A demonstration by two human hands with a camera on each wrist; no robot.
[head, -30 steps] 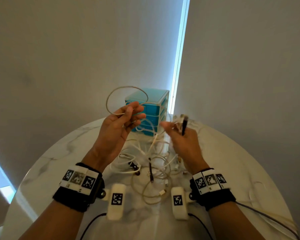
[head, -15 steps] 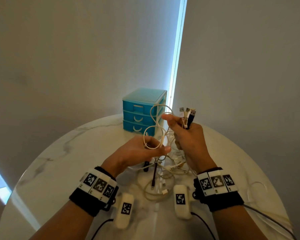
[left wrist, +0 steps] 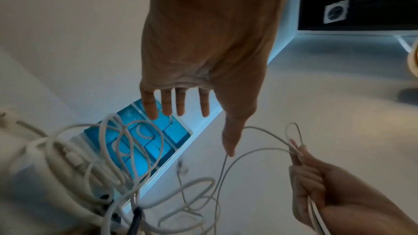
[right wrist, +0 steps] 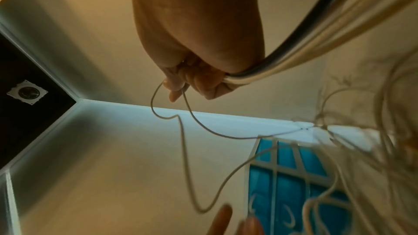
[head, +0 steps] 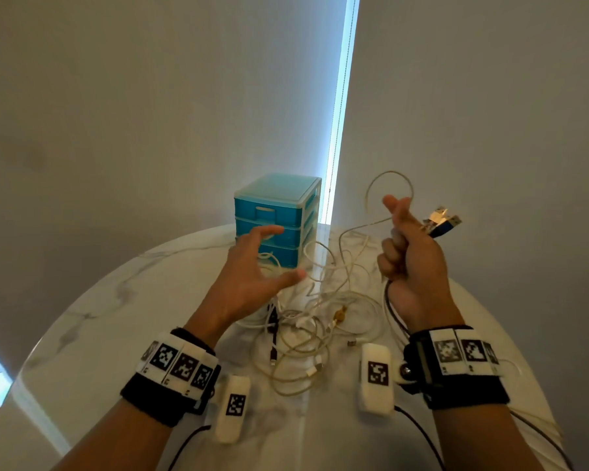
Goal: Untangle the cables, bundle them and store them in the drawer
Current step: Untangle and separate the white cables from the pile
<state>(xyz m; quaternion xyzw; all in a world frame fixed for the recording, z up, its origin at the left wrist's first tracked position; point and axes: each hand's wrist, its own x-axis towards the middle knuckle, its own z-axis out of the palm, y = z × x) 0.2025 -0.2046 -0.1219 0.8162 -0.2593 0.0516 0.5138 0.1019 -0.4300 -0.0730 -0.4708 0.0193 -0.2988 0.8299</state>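
A tangle of white cables with one black cable lies on the round marble table. My right hand is raised at the right and grips several cables, their USB plugs sticking out past the knuckles. Its thumb and forefinger pinch a thin loop that stands above the hand. The right wrist view shows the held cable bundle and the pinched loop. My left hand hovers over the tangle with fingers spread, holding nothing. A small blue drawer unit stands behind, all drawers closed.
The drawer unit sits at the table's far edge near a wall corner with a bright vertical strip. Two white tagged sensor pods hang by the wrists. Thin wires run along the table's right edge.
My left hand let go of the cable loop and opened, moving up toward the drawers. My right hand rose to the right with the plugs, now pinching the loop.
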